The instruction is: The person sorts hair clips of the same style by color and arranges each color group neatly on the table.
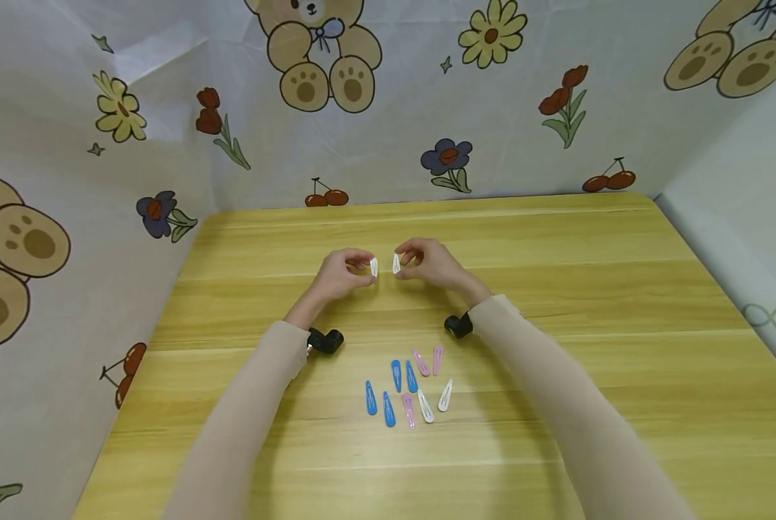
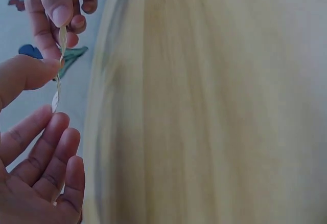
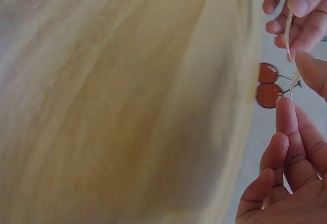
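Between thumb and fingertips, my left hand (image 1: 344, 274) pinches a white snap hair clip (image 1: 373, 268) held upright above the table. Just to its right, my right hand (image 1: 433, 263) pinches a second white snap hair clip (image 1: 397, 263) the same way. A small gap separates the two clips in the head view. Seen edge-on in the left wrist view, the left clip (image 2: 55, 101) spans from thumb to fingertips. Part of the right clip (image 3: 295, 81) is hidden by the thumb in the right wrist view.
Nearer the body on the wooden table (image 1: 589, 289) lie several blue hair clips (image 1: 389, 409), three pink hair clips (image 1: 408, 410) and two white hair clips (image 1: 445, 395). Behind the table hangs a patterned cloth (image 1: 388, 152). Black wrist cameras (image 1: 326, 341) sit at both cuffs.
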Demonstrator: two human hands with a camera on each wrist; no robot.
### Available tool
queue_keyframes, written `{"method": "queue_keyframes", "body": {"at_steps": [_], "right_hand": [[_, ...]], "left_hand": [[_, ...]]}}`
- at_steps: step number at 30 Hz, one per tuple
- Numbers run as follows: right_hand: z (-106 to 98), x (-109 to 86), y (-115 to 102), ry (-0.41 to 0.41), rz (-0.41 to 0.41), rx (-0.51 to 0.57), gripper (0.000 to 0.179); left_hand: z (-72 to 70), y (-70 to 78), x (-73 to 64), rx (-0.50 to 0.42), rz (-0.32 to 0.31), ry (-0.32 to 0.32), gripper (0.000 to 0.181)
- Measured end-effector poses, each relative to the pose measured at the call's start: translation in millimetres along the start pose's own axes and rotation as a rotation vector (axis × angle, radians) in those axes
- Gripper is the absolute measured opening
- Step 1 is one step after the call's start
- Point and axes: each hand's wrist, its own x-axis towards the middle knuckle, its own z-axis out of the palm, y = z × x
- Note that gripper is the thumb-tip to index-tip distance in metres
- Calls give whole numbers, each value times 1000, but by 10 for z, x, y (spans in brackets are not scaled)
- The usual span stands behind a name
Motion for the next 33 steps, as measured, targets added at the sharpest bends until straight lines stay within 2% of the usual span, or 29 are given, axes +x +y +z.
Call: {"method": "queue_keyframes", "body": {"at_steps": [4,11,23,33], "right_hand": [[85,109,71,-28,24,4,44],[144,173,103,-59,61,-51,43],[185,201,115,-85,100,-87,43],[201,222,98,-96,105,-134,44]], "left_hand": [[12,-90,113,2,-11,-16,44],[30,-235,166,6,63,0,41],[83,-281,186,110,76,24,43],[90,-294,164,105,90,41,46]]}}
